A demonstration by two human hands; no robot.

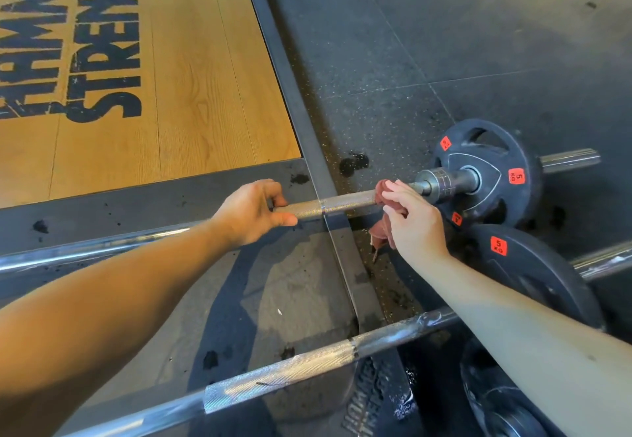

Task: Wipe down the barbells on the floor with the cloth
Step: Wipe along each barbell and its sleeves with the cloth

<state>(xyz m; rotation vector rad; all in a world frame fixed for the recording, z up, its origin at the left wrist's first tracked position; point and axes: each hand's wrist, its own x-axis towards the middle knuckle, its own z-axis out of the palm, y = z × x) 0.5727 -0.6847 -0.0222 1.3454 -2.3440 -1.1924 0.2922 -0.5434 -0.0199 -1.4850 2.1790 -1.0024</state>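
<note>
Barbell (345, 201) gripped by left hand (251, 212), right hand (413, 223) wiping cloth (383, 194)

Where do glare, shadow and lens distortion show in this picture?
Head view: glare streaks the near barbell and the left end of the far barbell; a dark shadow lies on the grey floor between them; the wide lens bends straight edges.
</note>
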